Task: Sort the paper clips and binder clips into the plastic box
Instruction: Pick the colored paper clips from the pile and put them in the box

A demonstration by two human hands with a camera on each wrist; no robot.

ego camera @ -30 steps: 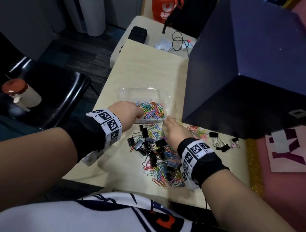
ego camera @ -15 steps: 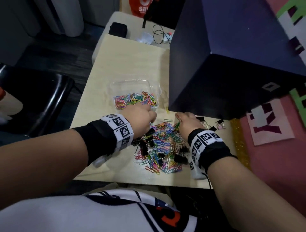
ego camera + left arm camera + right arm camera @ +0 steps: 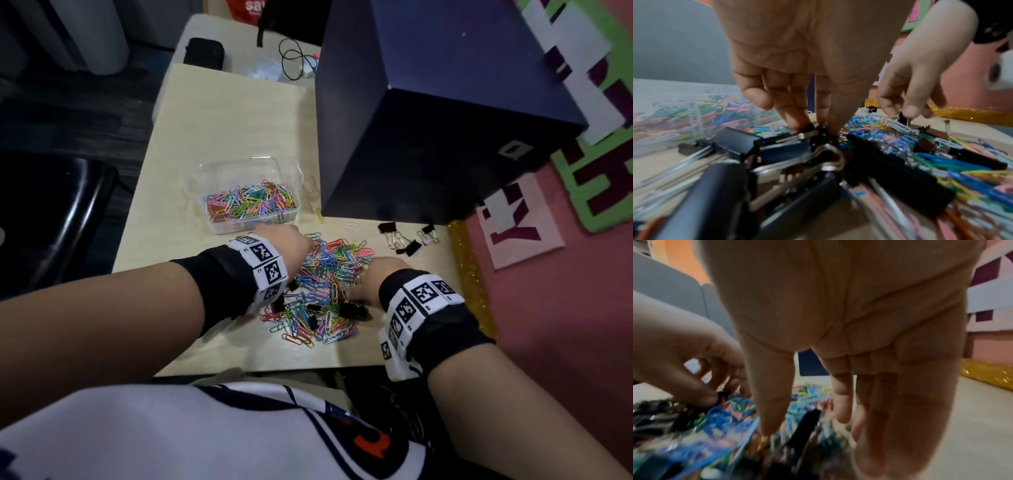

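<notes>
Both hands drop back from the plastic box [image 3: 219,192] into the clip pile [image 3: 322,291]. Left hand [image 3: 797,68] pinches a black binder clip [image 3: 816,131]; right hand [image 3: 859,353] spread, fingers down over pile. Box long axis left-right, far of hands on worktop [image 3: 222,113].

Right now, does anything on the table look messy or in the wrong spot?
Yes. A heap of colored paper clips mixed with black binder clips lies spilled on the table, outside the plastic box. A few binder clips sit apart by the dark blue box, with one stray clip nearby.
</notes>
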